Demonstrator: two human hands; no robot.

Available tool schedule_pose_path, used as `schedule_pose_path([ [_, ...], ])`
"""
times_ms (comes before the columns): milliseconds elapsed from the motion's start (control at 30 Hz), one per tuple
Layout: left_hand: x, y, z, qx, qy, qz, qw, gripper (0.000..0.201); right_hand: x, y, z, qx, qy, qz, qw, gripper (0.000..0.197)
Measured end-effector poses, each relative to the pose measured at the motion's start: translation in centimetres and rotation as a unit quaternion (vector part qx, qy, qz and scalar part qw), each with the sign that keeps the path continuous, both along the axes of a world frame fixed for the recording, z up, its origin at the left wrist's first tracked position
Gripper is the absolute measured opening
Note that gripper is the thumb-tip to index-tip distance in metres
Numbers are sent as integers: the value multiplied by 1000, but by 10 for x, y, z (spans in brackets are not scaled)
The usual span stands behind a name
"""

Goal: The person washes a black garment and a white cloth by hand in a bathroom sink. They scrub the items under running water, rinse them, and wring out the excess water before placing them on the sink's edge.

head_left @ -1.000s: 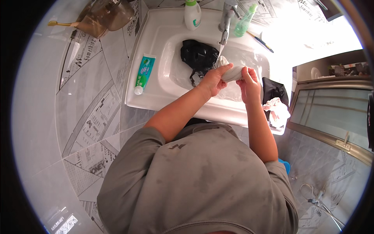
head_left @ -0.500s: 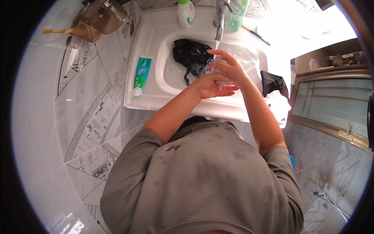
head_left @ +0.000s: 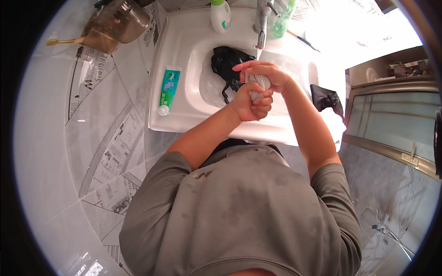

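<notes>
A twisted, pale grey wet cloth (head_left: pixel 261 82) is bunched between my hands beneath the tap. My left hand (head_left: pixel 252 105) grips its lower end in a fist. Around the upper end curves my right hand (head_left: pixel 274 73), with some fingers stretched to the left. Water runs from the metal tap (head_left: pixel 261 37) just beyond them. Past my fingers, a shiny black wet item (head_left: pixel 228 62) with a thin strap lies in the white sink (head_left: pixel 177 120); I cannot make out what it is.
A green-blue tube (head_left: pixel 169 89) lies on the sink's left ledge. Along the back stand a white bottle (head_left: pixel 221 19) and a green clear bottle (head_left: pixel 282 22), near a toothbrush (head_left: pixel 304 41). Black fabric (head_left: pixel 326 99) and white cloth (head_left: pixel 332 122) rest on the right edge.
My left hand has closed from loosely spread fingers into a fist on the cloth. The cloth is now twisted tight, and my right hand has moved slightly over it.
</notes>
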State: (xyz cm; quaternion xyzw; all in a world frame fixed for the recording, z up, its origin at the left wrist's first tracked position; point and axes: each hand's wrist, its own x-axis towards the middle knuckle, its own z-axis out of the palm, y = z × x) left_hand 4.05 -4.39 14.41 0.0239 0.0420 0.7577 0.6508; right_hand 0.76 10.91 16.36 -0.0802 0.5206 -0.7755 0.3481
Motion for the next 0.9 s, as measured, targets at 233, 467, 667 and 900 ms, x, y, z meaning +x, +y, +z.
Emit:
schedule_pose_path([
  [233,20,9,25,142,-68,115,981,25,9,-51,-1,-507,-8,-87,857,93],
  [467,2,-20,40,101,-95,44,989,20,-1,-48,16,-431,-23,-30,902,57],
  [667,1,-23,42,-325,150,129,925,21,-4,-46,43,-9,-13,-99,995,29],
  [900,11,1,-11,-508,258,219,792,14,-5,-60,-10,330,76,-184,923,29],
])
